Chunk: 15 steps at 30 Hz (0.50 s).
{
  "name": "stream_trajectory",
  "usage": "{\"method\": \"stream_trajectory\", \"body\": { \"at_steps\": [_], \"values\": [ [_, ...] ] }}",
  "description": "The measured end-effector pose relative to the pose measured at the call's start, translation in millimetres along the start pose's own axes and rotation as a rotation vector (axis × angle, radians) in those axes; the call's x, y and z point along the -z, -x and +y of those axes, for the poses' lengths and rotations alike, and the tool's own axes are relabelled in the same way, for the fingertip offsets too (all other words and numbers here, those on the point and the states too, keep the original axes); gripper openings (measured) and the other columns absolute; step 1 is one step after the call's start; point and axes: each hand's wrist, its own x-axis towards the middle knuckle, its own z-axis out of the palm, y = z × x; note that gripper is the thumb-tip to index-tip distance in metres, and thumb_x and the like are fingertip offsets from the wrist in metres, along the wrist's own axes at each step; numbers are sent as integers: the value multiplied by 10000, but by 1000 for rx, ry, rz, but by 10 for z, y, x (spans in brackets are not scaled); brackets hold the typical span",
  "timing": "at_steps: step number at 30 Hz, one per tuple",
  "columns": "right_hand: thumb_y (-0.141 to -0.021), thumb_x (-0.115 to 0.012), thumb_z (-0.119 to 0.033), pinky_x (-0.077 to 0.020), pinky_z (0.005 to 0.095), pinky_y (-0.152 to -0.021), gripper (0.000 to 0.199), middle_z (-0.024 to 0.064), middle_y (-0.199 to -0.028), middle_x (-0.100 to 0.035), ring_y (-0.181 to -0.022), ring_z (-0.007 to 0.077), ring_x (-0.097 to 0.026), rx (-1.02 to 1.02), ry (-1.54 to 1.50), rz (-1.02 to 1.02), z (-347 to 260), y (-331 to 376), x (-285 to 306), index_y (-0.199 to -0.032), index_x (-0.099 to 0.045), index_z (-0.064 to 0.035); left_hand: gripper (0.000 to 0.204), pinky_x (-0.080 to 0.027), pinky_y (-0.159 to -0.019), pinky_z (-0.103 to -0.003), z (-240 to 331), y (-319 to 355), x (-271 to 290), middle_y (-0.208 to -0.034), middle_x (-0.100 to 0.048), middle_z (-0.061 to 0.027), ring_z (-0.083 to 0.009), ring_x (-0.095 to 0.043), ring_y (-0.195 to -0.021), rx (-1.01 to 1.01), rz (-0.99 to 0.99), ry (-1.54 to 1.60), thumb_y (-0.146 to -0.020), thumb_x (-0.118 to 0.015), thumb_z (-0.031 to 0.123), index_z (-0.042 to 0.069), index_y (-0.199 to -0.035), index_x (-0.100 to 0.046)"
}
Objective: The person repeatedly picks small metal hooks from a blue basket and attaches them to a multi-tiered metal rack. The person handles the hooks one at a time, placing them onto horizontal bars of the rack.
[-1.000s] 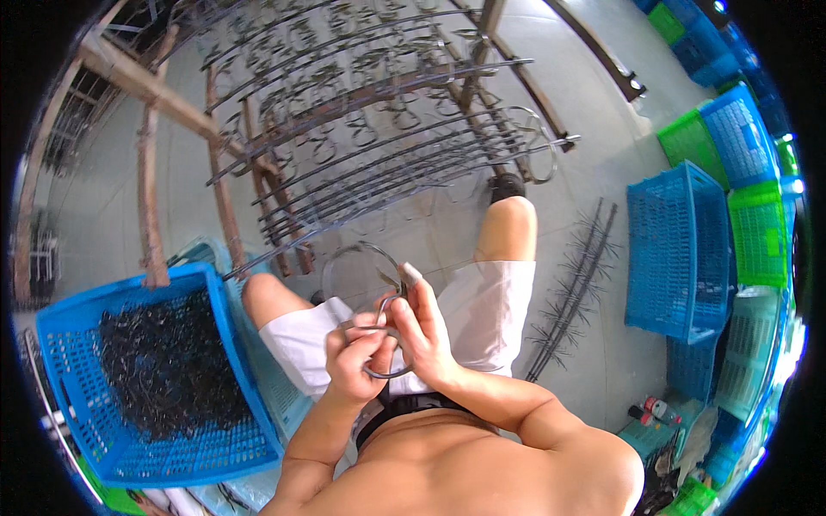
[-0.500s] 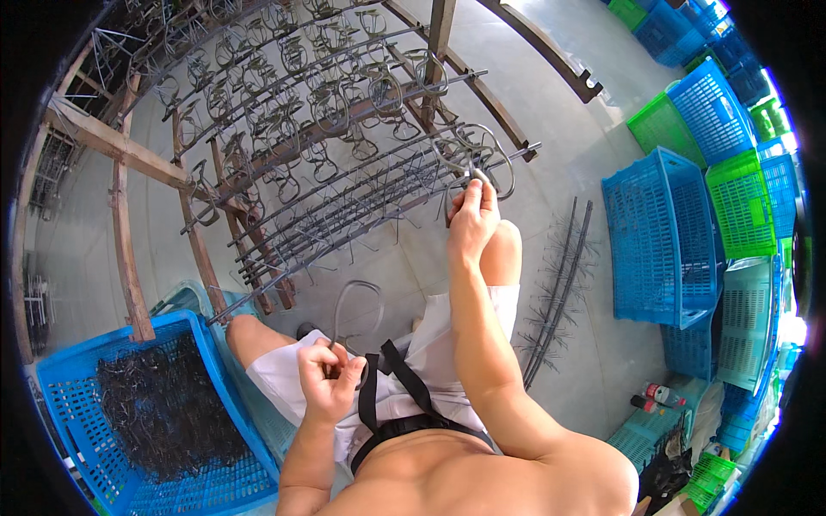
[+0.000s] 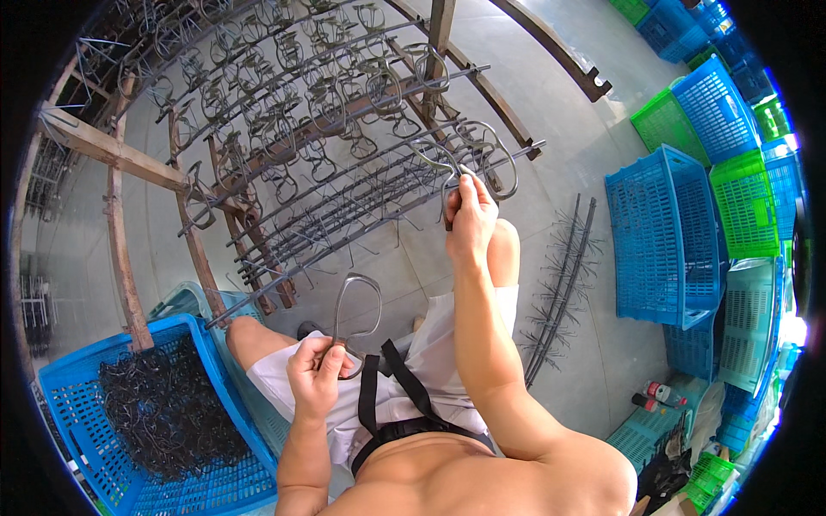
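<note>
Rack (image 3: 142, 160): standing before you, wire loops (image 3: 331, 90) hanging on it
Basket (image 3: 215, 374): sitting at your left
Rods (image 3: 564, 288): lying at your right
Crates (image 3: 658, 232): standing beyond the rods

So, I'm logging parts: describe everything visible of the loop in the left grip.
The loop looks like slender grey metal rod, shiny in places, bent to a rounded outline with an open middle. Its larger curve juts forward from the left grip, which holds it; a smaller, darker curve shows near that grip, over the shorts; contact there is unclear.
</note>
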Motion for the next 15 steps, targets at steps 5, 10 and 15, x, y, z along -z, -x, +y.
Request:
{"method": "stream_trajectory", "body": {
  "at_steps": [5, 10, 15],
  "values": [
    [-937, -502, -179, -277, 192, -388, 242, -47, -576, -435, -447, 30, -351, 108, 108, -153, 76, 46, -4, -1116, -586, -40, 191, -426, -495, -199, -14, -4, 27, -654, -594, -70, -75, -519, -527, 3, 3, 45, -906, -560, 166, -24, -913, -543],
    [-913, -544, -149, -358, 184, -502, 263, -30, -612, -486, -549, 35, -401, 379, 665, -157, 140, 98, -2, -1137, -589, -19, 183, -418, -498, -197, -45, -10, 71, -665, -590, -68, -71, -516, -543, -13, 24, 46, -911, -545, 154, -28, -928, -546],
    [-897, -558, -133, -382, 208, -510, 260, 3, -601, -486, -558, 48, -414, 542, 726, -109, 84, -31, 33, -1124, -596, -13, 176, -398, -485, -189, -11, -41, 101, -662, -585, -60, -63, -489, -528, 0, -4, 49, -907, -547, 147, -28, -926, -558]
  ]
}}
